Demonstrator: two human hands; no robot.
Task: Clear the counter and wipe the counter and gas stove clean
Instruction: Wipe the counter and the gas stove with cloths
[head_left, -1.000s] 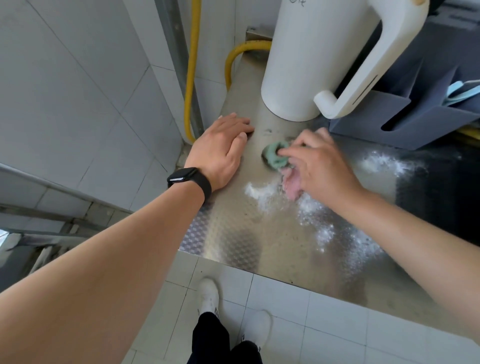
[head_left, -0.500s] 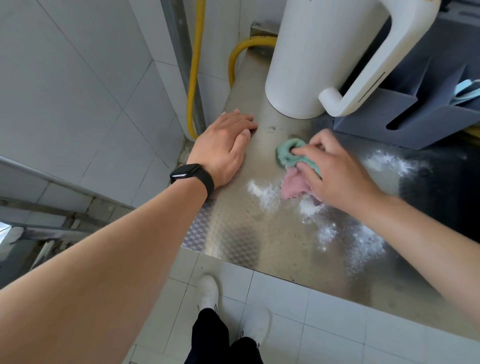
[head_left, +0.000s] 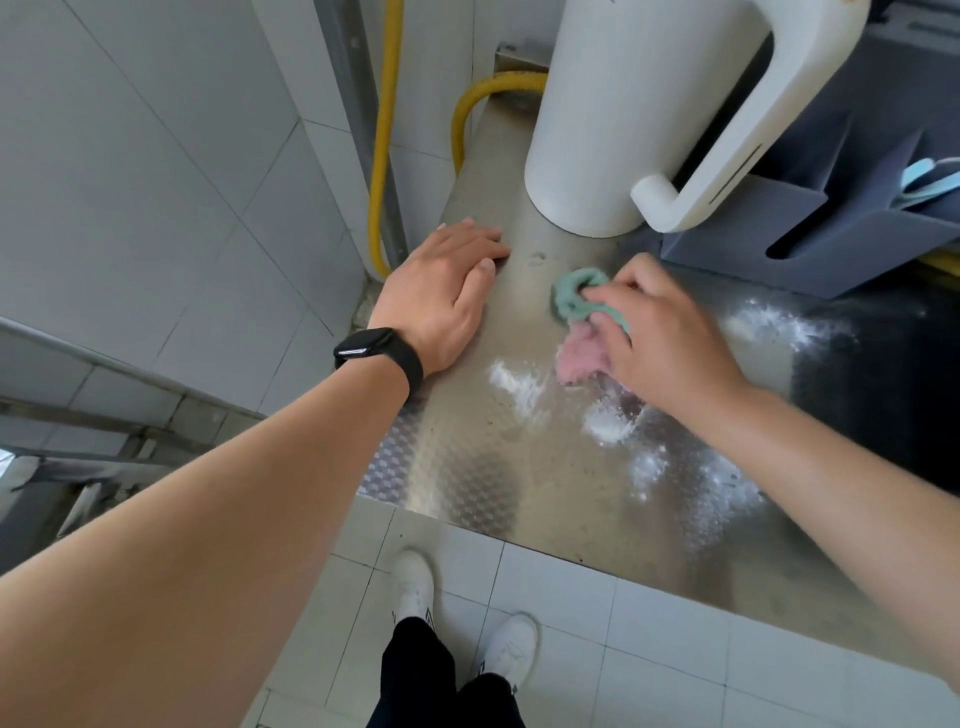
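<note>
A steel counter (head_left: 467, 467) carries patches of white powder (head_left: 519, 387) near its front and right side. My right hand (head_left: 670, 338) grips a bunched green and pink cloth (head_left: 574, 301) and presses it onto the counter just in front of a white kettle. My left hand (head_left: 441, 291) lies flat on the counter's left edge, fingers straight, a black watch on the wrist.
A tall white kettle (head_left: 623, 104) with a big handle stands at the back. A grey slotted holder (head_left: 857, 208) sits to its right. Yellow hoses (head_left: 384, 130) run down the tiled wall on the left. My white shoes (head_left: 415, 582) stand on the tiled floor below.
My right hand has slid the cloth a little to the right and back across the counter, away from the left hand. The left hand stays flat in place.
</note>
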